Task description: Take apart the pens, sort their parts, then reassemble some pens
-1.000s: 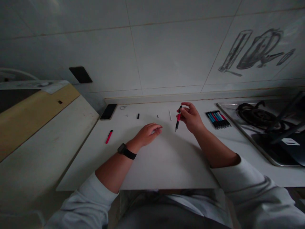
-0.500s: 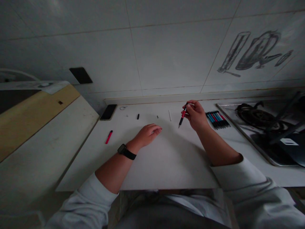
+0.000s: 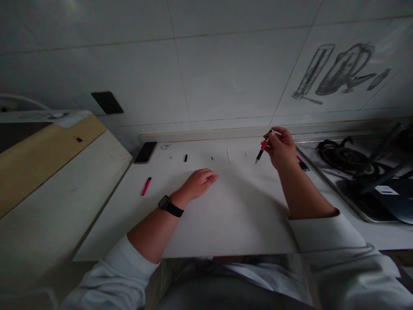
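Note:
My right hand (image 3: 282, 147) is raised over the far right of the white table (image 3: 226, 215), its fingers closed on a red and black pen (image 3: 263, 147). The pen slants with its tip down to the left, above the tabletop. My left hand (image 3: 198, 183) rests on the table with its fingers loosely curled together; nothing shows in it. Beyond it, spaced out in a row, lie a small black piece (image 3: 186, 158), a tiny dark piece (image 3: 212, 158), a thin white stick (image 3: 229, 156) and a tiny white piece (image 3: 247, 154).
A red pen-like piece with a black end (image 3: 146, 186) and a phone (image 3: 145, 153) lie at the left. Several pens (image 3: 302, 164) are mostly hidden behind my right forearm. A gas stove (image 3: 346, 159) borders the right; a tiled wall (image 3: 226, 82) stands behind.
My right hand has moved right and slightly away with the pen, now covering most of the pen row. The tiny white piece has come into view on the table. My left hand stays put.

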The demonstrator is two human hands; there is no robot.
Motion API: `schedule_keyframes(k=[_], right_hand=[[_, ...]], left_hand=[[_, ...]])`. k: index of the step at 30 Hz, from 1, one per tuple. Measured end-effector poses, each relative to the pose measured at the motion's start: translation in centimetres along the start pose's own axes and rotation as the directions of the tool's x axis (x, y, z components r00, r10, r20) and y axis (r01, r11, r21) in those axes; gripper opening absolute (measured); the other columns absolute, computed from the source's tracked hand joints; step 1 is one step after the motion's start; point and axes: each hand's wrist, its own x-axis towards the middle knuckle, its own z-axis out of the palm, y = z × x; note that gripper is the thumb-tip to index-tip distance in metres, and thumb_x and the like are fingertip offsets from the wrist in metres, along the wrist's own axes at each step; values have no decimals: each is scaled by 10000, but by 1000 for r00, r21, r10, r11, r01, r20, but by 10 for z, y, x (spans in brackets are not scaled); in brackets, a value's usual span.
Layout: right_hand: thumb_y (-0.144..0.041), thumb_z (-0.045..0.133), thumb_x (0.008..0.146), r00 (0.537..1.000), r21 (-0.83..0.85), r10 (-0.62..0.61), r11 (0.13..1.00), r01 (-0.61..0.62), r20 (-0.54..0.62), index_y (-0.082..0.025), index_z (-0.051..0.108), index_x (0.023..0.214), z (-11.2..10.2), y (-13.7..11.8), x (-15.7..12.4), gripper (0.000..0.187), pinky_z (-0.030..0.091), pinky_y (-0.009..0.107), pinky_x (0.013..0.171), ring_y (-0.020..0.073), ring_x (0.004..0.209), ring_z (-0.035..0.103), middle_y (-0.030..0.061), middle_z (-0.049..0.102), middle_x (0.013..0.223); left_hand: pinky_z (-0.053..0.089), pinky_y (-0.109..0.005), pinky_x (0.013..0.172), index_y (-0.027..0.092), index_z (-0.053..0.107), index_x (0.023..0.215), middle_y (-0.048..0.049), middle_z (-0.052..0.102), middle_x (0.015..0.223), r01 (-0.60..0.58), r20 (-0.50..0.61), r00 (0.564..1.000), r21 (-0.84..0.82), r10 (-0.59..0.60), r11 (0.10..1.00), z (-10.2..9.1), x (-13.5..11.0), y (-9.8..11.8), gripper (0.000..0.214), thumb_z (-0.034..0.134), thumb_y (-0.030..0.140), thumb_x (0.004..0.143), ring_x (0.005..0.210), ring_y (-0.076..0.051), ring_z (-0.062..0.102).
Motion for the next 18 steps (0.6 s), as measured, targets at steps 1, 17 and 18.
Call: schedule_keyframes(k=[1, 17, 18], right_hand=[[-345, 680, 862, 1000, -5, -19, 1000, 19, -23, -295, 530, 1033, -6, -2, 4, 232, 568, 237, 584, 100, 633, 652, -43, 673, 866], [-350, 705, 808, 967, -271, -109, 962, 43, -232, -259, 549, 1002, -93, 0, 40, 265, 559, 234, 527, 113, 600, 641, -29, 680, 824], [-358, 706, 801, 970, -290, -100, 956, 32, -222, -252, 552, 999, -96, 4, 41, 273, 557, 233, 521, 114, 597, 639, -26, 679, 823]], left_hand=[[524, -371, 953, 219, 722, 1115, -69, 735, 1079, 1, 1, 1000, 2, -1, 1000, 0, 0, -1, 353, 438, 422, 1061, 1031, -196, 669], [514, -387, 977, 225, 725, 1095, -50, 752, 1093, 9, 9, 1000, 28, -9, 1000, -2, 1, 3, 314, 464, 394, 1053, 1050, -198, 674], [514, -387, 975, 223, 724, 1092, -51, 752, 1091, 12, 10, 1000, 26, -12, 1000, -2, 1, 3, 311, 467, 393, 1052, 1047, -198, 674]])
